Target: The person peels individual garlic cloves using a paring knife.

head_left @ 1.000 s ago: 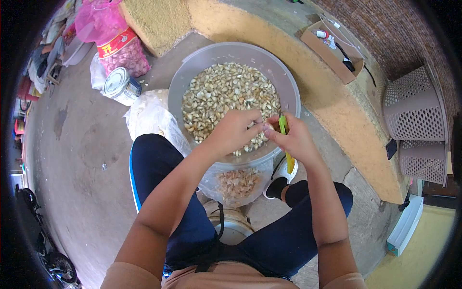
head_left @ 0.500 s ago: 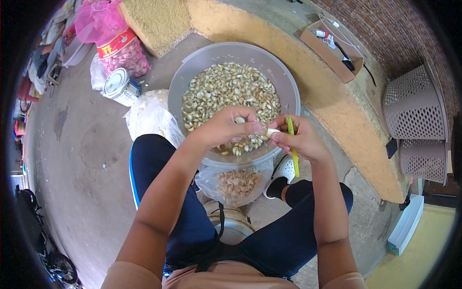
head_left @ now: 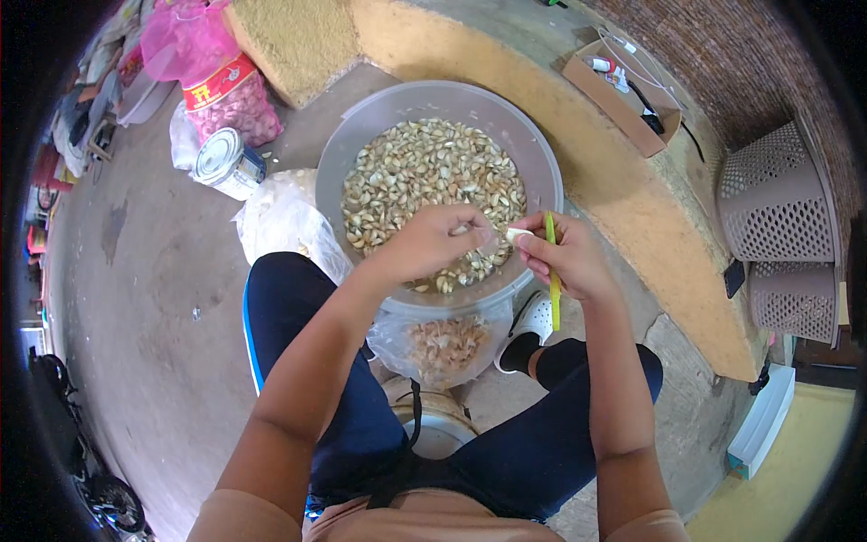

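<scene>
While the right hand (head_left: 578,264) pinches a pale clove (head_left: 517,235), likely light, firm, slippery, best gripped by its sides, the left hand (head_left: 423,246) curls nearby, contents unclear.

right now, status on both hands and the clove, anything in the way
Right hand holding pale clove and yellow-green tool. Left hand near clove, grip unclear. Both at tub of loose cloves; nothing visibly blocking.

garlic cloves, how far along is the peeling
Some peeling looks done: skins lie in the clear bag. The right hand holds a pale clove and yellow-green tool. What is left is unclear: the tub holds many cloves, peeled or not I cannot tell.
</scene>
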The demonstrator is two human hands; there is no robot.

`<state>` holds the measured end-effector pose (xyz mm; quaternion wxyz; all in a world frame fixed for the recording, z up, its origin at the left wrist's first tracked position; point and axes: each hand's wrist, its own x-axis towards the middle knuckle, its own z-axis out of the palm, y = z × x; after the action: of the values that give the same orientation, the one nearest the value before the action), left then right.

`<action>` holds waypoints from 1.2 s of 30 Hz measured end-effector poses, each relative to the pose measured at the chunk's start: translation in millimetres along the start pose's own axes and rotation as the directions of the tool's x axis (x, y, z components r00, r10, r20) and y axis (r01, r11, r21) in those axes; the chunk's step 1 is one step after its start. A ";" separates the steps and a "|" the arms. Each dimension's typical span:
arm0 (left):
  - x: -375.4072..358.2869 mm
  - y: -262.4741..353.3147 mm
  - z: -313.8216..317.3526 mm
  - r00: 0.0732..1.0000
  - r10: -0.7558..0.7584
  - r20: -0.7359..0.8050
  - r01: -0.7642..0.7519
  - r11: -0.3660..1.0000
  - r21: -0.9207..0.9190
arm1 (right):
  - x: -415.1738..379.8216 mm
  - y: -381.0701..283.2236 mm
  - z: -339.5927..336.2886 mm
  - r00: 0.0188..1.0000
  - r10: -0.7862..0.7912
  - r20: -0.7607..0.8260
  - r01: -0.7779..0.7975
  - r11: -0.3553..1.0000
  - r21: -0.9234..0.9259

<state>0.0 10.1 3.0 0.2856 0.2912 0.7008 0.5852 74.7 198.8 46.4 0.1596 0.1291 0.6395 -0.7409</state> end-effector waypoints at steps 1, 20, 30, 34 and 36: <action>2.3 -8.8 3.6 0.996 0.090 -0.016 -0.089 0.994 0.057 | 0.8 1.2 1.8 0.998 -0.039 -0.038 0.035 0.993 -0.115; 2.7 0.7 12.0 0.921 -0.361 0.146 0.373 0.707 -0.601 | 5.3 22.1 15.1 0.892 -0.437 -0.112 0.313 0.778 -0.544; 2.2 3.9 15.9 0.943 -0.327 0.066 0.308 0.778 -0.548 | 12.3 24.0 12.0 0.966 -0.211 -0.150 0.196 0.975 -0.109; 1.6 8.1 16.2 0.949 -0.314 0.025 0.286 0.823 -0.490 | 12.1 20.6 13.2 0.975 -0.159 -0.154 0.163 0.986 0.019; 1.5 9.3 15.6 0.950 -0.312 0.009 0.284 0.853 -0.438 | 12.2 19.2 14.0 0.982 -0.119 -0.148 0.133 0.987 0.090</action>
<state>11.3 22.7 9.8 0.4084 0.0897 0.5980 0.6838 71.4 181.6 26.2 0.0598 0.1488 0.6186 -0.7692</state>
